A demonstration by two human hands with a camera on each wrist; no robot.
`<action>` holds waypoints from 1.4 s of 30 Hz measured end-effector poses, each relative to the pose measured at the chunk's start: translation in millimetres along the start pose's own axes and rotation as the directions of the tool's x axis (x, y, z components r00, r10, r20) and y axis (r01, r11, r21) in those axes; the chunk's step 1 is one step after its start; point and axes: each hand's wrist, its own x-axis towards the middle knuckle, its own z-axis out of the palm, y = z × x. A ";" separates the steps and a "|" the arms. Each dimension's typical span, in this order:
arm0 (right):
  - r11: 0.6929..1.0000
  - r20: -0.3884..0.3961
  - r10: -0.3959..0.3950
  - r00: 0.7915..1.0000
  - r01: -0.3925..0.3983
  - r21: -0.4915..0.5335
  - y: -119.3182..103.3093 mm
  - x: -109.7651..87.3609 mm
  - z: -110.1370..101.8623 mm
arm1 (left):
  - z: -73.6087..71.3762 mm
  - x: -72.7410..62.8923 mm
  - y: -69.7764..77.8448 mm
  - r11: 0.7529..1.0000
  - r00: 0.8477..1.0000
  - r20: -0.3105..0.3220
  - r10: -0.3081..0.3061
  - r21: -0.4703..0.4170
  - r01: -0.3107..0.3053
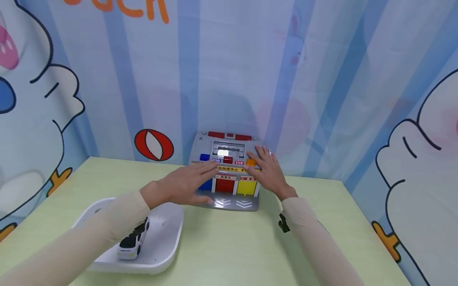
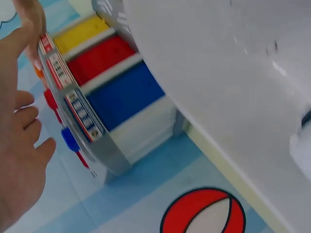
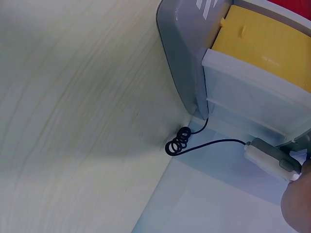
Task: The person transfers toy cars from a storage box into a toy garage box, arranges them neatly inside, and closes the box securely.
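Note:
A grey toy garage (image 1: 231, 149) with blue, red and yellow doors stands at the back of the table. In front of its blue side hovers my left hand (image 1: 184, 183), fingers extended and thumb apart, holding nothing; whether it touches the roof edge cannot be told. My right hand (image 1: 269, 173) lies with spread fingers at the garage's right front corner, near the orange button (image 1: 251, 162). The right wrist view shows the yellow door (image 3: 267, 48) and, on the garage's side, a white and grey handset (image 3: 272, 160) on a coiled black cord (image 3: 179, 141).
A white tray (image 1: 171, 238) stands at the front left, partly under my left forearm. In it sits a white toy car (image 1: 129, 248) with black windows. Behind the pale green table (image 1: 229, 250) hangs a striped blue curtain (image 1: 229, 71) with cartoon figures.

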 end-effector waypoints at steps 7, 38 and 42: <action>1.000 -0.003 0.009 1.000 -0.009 -0.001 2.6 -0.3 2.4 | 6.7 14.3 -28.7 0.992 0.989 -0.099 -0.108 0.050 0.113; 1.000 0.002 0.008 1.000 -0.008 0.009 -0.7 0.3 -0.2 | 30.1 53.4 -68.2 0.946 0.937 -0.125 -0.325 -0.056 0.320; 1.000 0.006 0.010 1.000 -0.010 -0.002 -0.2 0.0 0.2 | 31.9 54.3 -67.5 0.946 0.937 -0.126 -0.325 -0.063 0.319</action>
